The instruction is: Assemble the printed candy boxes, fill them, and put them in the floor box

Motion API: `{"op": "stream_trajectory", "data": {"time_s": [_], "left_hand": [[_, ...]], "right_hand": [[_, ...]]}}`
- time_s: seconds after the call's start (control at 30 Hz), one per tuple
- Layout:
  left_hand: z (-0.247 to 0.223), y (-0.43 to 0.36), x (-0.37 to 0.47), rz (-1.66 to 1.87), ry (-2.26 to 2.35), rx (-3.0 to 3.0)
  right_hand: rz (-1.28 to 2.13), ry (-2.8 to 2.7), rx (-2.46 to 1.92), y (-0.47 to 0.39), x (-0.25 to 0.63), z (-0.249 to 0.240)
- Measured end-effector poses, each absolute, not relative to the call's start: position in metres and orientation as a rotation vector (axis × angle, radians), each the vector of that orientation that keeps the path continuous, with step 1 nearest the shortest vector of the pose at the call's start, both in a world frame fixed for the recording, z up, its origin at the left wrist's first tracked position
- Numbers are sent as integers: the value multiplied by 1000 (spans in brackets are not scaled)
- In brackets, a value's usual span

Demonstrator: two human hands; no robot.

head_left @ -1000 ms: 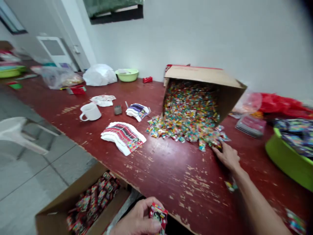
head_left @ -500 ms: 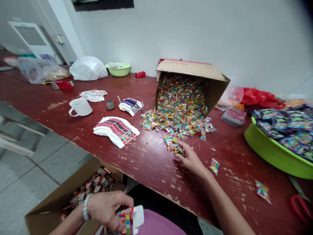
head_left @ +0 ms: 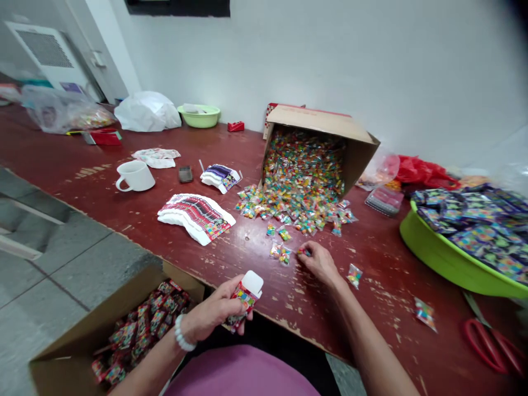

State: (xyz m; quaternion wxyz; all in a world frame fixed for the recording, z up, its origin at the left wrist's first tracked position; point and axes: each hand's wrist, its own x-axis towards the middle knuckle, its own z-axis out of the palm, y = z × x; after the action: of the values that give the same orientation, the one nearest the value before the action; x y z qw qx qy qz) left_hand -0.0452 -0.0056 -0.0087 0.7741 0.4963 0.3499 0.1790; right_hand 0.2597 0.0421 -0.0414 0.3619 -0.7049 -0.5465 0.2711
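Note:
A small red printed candy box (head_left: 244, 298), its white end flap raised, sits in the closed grip of my left hand (head_left: 220, 309) above the table's front edge. My right hand (head_left: 319, 262) rests on the table with its fingertips pinched around a candy packet (head_left: 304, 252), mostly covered by the fingers. Just left of those fingers lie a few clear packets of coloured candy (head_left: 280, 253). Beyond them, a heap of the same packets (head_left: 305, 203) spills from a tipped cardboard box (head_left: 363, 157). One single packet (head_left: 354, 275) lies beside my right wrist.
Flat red-and-white cartons (head_left: 196, 217) and purple ones (head_left: 220, 178) lie left, near a white mug (head_left: 135, 176). A green basin (head_left: 449, 258) of dark packets stands right, by red-handled scissors (head_left: 487, 344). Below left, an open carton (head_left: 66, 352) holds filled boxes.
My left hand has risen and moved right with the candy box, its flap now turned up. My right hand has drawn slightly nearer, with a packet in its fingertips; loose packets have shifted.

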Motion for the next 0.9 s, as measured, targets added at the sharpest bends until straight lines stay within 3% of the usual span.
{"op": "stream_trajectory", "data": {"time_s": [0.13,0.27,0.4,0.6,0.9], "left_hand": [[-7,-7,-26,458,793,1053],[-3,-10,-12,474,770,1095],[0,-14,-4,529,734,1117],[2,-21,2,589,737,976],[-1,-25,12,673,814,1041]], "right_hand": [[871,-1300,-1671,24,234,-18],[1106,-1069,-1254,-5,186,9],[1239,-862,-1193,-20,153,6],[1090,-846,-1217,-34,142,-15],[1247,-512,-1118,-34,124,-6]]}}
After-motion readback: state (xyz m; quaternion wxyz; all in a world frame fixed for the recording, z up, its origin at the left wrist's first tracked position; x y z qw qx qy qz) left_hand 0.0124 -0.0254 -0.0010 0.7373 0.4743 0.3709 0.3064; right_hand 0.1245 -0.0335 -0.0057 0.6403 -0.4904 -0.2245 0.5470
